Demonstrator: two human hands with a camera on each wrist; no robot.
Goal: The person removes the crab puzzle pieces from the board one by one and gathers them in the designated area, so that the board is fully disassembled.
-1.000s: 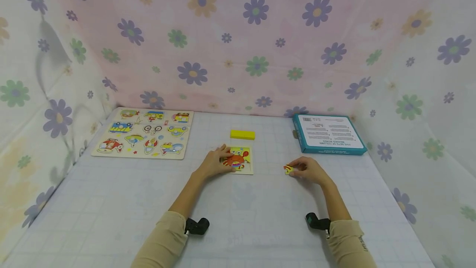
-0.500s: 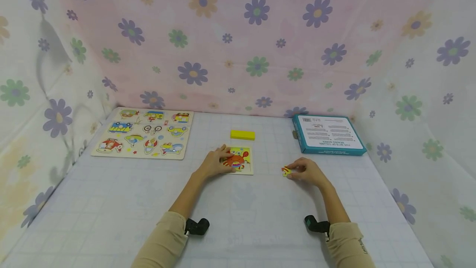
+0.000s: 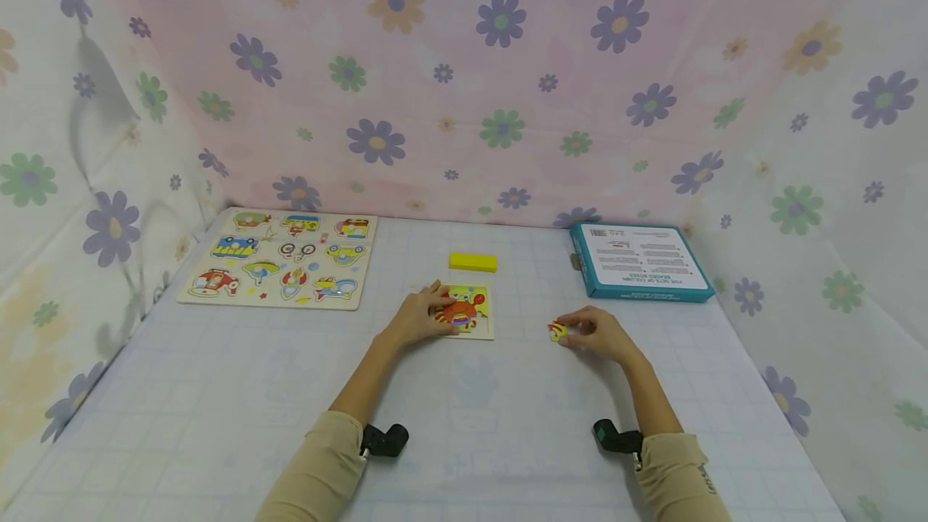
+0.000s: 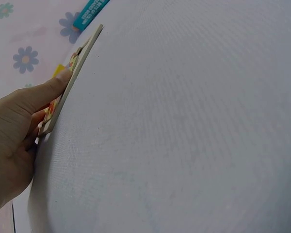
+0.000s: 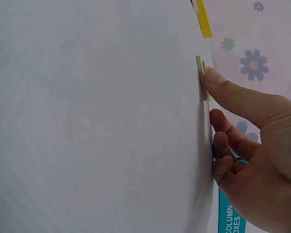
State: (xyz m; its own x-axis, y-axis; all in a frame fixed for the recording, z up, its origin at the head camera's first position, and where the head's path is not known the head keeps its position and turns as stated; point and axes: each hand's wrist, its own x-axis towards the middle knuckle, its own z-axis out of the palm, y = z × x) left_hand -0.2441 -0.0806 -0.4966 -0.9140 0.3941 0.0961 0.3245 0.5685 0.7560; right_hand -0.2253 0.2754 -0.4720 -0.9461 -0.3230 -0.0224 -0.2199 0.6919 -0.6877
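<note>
A small square crab jigsaw puzzle point(image 3: 464, 313) lies on the table in the middle of the head view, its picture red on yellow. My left hand point(image 3: 418, 317) holds it by the left side, hiding that part of the picture. In the left wrist view, the left thumb point(image 4: 52, 88) is at the near edge of the wooden puzzle board point(image 4: 72, 87). Right of the board, my right hand point(image 3: 596, 333) pinches a small yellow and red puzzle piece point(image 3: 557, 331) between thumb and fingers. The right wrist view shows this piece point(image 5: 202, 77) edge-on, close to the table surface.
A yellow block point(image 3: 473, 263) lies behind the crab puzzle. At the back left is a wooden vehicle puzzle board point(image 3: 279, 258). A teal and white box point(image 3: 642, 262) lies at the back right. Flower-patterned cloth point(image 3: 464, 103) walls the table at back and sides.
My right hand has shifted slightly left with the puzzle piece, which has turned a little in the fingers. My left hand and the crab puzzle have stayed in place.
</note>
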